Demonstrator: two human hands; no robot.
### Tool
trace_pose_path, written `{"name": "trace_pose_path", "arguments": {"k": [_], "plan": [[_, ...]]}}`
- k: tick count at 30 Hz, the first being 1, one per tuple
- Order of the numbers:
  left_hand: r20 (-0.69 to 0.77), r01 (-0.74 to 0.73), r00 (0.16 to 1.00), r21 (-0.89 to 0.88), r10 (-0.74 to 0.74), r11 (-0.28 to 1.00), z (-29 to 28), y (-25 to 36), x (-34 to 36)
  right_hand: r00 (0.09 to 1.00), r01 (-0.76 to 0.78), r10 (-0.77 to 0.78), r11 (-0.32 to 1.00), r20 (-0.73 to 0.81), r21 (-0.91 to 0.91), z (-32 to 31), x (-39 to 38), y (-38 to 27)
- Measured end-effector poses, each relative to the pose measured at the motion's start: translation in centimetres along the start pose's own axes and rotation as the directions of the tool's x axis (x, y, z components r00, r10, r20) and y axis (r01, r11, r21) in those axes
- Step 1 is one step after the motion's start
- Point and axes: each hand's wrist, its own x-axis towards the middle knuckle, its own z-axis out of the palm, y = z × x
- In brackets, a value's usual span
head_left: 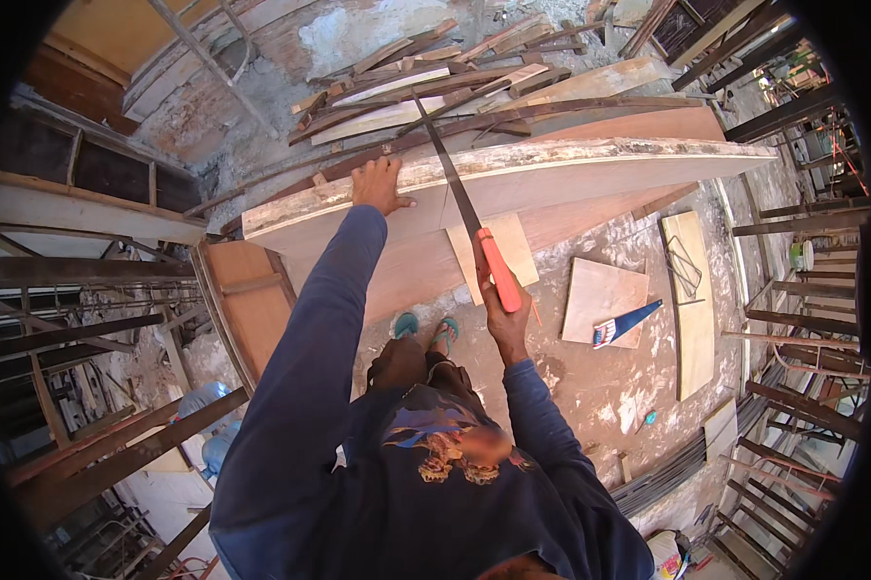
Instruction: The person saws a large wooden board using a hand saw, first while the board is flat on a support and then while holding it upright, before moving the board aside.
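My right hand (508, 319) is closed round the orange handle of a hand saw (462, 201). The saw's long dark blade slants away to the upper left, across the rough top edge of a long wooden panel (571, 182) standing on its side. Left of the blade, my left hand (378, 184) grips that top edge, its fingers over the far side and its thumb on the near face. Whether the teeth bite into the wood cannot be made out. Just below the saw, a pale rectangular board (513, 253) leans by the panel's near face.
A heap of scrap wood strips (426, 87) lies beyond the panel. On the floor to the right are a square board (600, 290), a blue-handled saw (634, 321) and a long plank (692, 338) bearing a metal frame piece. Wooden racks line both sides; metal rods (663, 478) lie lower right.
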Motion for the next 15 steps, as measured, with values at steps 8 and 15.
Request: {"name": "trace_pose_path", "arguments": {"k": [8,15], "plan": [[0.002,-0.001,1.0,-0.019,0.001,1.0,-1.0,0.4,1.0,0.989,-0.131,0.123,0.986,0.078,0.099,-0.7,1.0,0.8],[0.04,0.06,0.997,-0.002,-0.06,0.998,0.0,0.1,1.1,0.983,-0.084,0.076,0.996,0.166,0.038,0.5,1.1,-0.9]]}}
